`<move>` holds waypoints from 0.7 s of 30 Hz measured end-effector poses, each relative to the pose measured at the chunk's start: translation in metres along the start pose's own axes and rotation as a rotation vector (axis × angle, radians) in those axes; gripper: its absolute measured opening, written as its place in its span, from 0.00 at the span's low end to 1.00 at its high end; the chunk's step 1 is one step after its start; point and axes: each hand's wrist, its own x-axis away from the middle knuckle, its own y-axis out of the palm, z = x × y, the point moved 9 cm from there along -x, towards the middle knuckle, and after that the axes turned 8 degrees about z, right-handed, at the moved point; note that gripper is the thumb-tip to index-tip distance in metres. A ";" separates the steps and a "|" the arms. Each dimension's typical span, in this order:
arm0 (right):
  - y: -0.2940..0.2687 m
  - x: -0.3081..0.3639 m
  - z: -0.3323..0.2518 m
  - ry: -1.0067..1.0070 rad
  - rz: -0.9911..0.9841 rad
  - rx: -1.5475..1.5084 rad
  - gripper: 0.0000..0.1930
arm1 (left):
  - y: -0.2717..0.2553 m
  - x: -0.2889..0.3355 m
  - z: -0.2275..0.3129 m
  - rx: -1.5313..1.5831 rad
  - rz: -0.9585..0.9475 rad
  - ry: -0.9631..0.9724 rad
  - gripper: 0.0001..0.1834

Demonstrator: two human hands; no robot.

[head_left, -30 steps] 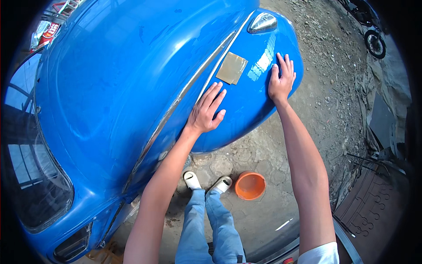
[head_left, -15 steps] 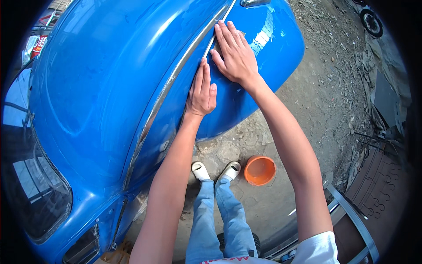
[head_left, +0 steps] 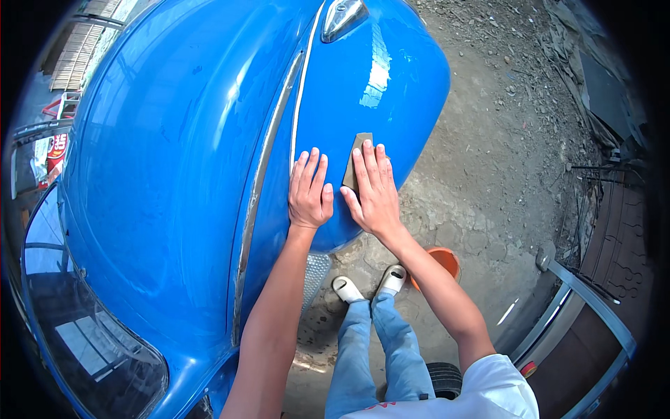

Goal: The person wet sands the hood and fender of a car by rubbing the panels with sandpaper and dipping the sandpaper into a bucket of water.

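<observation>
My right hand [head_left: 377, 197] lies with outstretched fingers on the blue car's fender [head_left: 335, 105], holding a folded brown-grey piece of sandpaper [head_left: 353, 166] pressed under it. Part of the sandpaper shows past the fingertips and between the thumb and index finger; the rest is hidden by the hand. To its left, my left hand [head_left: 308, 190] rests flat on the same fender with nothing seen in it, its fingertips beside the pale strip [head_left: 299, 98] along the fender's seam. A wet-looking sheen covers parts of the paint.
A chrome-edged light [head_left: 343, 19] sits on top of the fender. Left of the seam rises the rounded blue body [head_left: 174, 140] with a dark window [head_left: 105, 349]. An orange bucket [head_left: 445, 260] stands near my feet, partly behind my right arm. A tyre [head_left: 444, 379] and metal frame [head_left: 593, 300] are lower right.
Both hands have come back along the fender toward me, and my right hand has moved farther from the seam. More of the sandpaper now shows. The view has shifted too.
</observation>
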 end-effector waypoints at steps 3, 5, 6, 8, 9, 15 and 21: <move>-0.006 0.000 0.014 0.070 0.091 -0.093 0.39 | 0.000 0.002 -0.002 0.014 0.025 -0.026 0.27; -0.017 -0.002 0.027 0.171 0.212 -0.107 0.38 | 0.002 0.003 -0.003 -0.003 0.005 -0.013 0.27; -0.023 -0.006 0.028 0.169 0.226 -0.124 0.36 | 0.003 0.002 -0.003 -0.001 -0.002 -0.004 0.28; -0.032 -0.010 0.028 0.167 0.237 -0.139 0.34 | 0.003 0.003 -0.003 0.003 -0.010 0.002 0.29; -0.036 -0.012 0.024 0.148 0.250 -0.154 0.32 | 0.003 0.003 -0.003 -0.003 -0.013 0.008 0.29; -0.042 -0.011 0.028 0.190 0.280 -0.242 0.29 | 0.002 0.002 -0.002 -0.003 -0.005 0.013 0.30; -0.049 -0.020 0.033 0.286 0.312 -0.329 0.31 | 0.002 0.002 -0.003 0.007 0.017 0.005 0.30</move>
